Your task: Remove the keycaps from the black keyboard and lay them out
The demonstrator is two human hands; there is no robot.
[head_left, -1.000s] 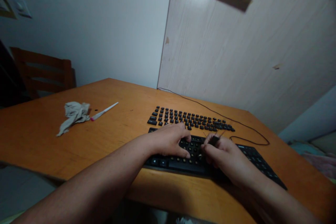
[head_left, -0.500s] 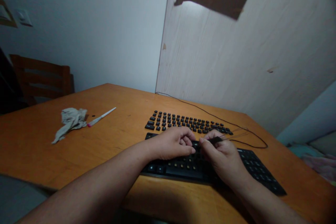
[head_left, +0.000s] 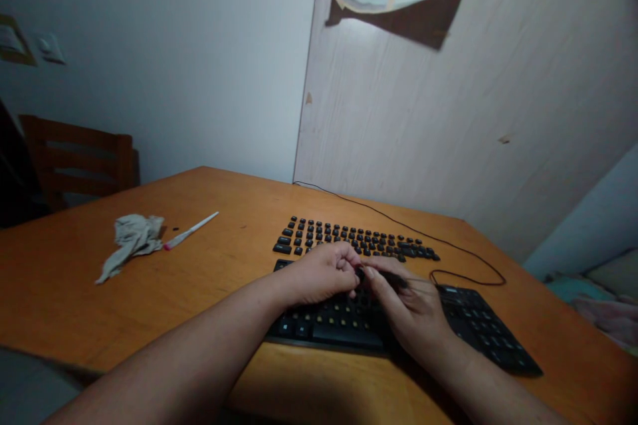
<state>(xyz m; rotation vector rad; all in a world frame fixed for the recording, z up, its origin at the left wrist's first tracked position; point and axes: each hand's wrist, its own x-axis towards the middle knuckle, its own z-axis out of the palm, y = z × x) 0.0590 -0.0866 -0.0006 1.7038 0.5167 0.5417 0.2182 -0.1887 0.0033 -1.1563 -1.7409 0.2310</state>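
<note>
A black keyboard (head_left: pixel 349 334) lies near the table's front edge, many of its keys bare with pale stems showing. My left hand (head_left: pixel 331 272) is over its middle, fingers curled and closed on a small black keycap (head_left: pixel 359 273), mostly hidden. Right beside it, my right hand (head_left: pixel 406 305) is closed around a dark keycap puller (head_left: pixel 393 278), whose thin wires stick out to the right past the fingers. The fingertips of both hands meet at the keycap. Behind the hands, loose black keycaps (head_left: pixel 353 236) lie in rows on the table.
On the wooden table (head_left: pixel 199 299), a crumpled grey cloth (head_left: pixel 137 236) and a white stick with a pink end (head_left: pixel 194 230) lie at the left, a small black piece (head_left: pixel 175 229) close by. A black cable (head_left: pixel 399 222) curves behind the keycaps. A wooden chair (head_left: pixel 82 149) stands far left.
Both hands have drawn together, and the right hand has shifted left with the puller until its fingertips meet the left hand's. The left fingers have closed. The view has tilted slightly upward.
</note>
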